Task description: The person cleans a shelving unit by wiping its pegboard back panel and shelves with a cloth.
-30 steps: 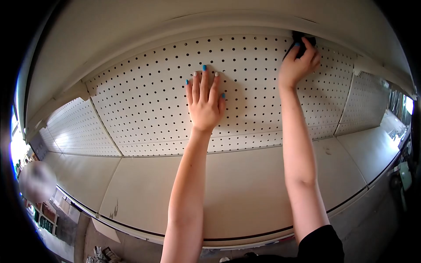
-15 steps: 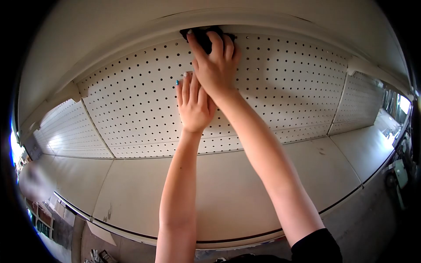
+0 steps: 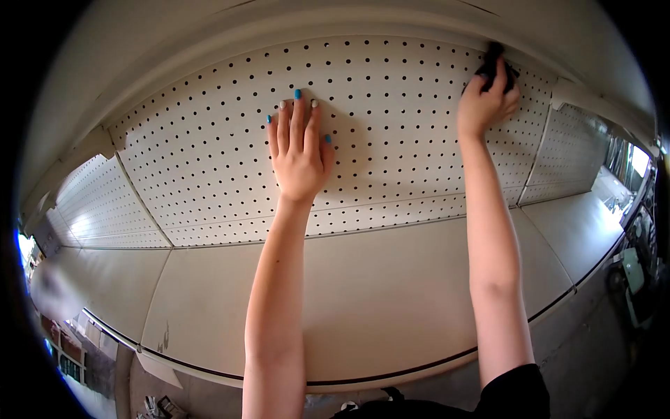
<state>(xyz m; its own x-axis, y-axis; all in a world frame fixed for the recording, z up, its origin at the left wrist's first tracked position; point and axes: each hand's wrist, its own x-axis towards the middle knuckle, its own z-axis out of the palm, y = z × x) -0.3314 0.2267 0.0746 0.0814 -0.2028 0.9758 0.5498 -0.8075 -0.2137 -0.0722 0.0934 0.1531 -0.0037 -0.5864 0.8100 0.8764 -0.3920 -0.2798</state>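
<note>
Two bare hands are up against a white pegboard [image 3: 398, 129] that fills the middle of the frame. The left hand [image 3: 300, 162], left of centre, lies palm-down on the board, fingers spread and pointing up, holding nothing. Its nails are painted blue and pale, and its shadow falls on the board to the right. The right hand [image 3: 484, 105] is at the upper right of the frame, fingers curled and gripping a black cloth [image 3: 495, 53]; blur makes it hard to be sure of the cloth's shape, or whether it is cloth at all. It sits against the top of the board, just below the ledge [image 3: 335, 19] that arches across the top of the frame.

Below the board, a pale shelf [image 3: 391, 293] spans the lower middle, with a dark scuff [image 3: 164, 338] at its lower left. One bracket [image 3: 590, 106] shows at the right, another [image 3: 75, 152] at the left. A black sleeve [image 3: 518, 392] covers the right upper arm, at lower right, above a grey floor [image 3: 579, 346].
</note>
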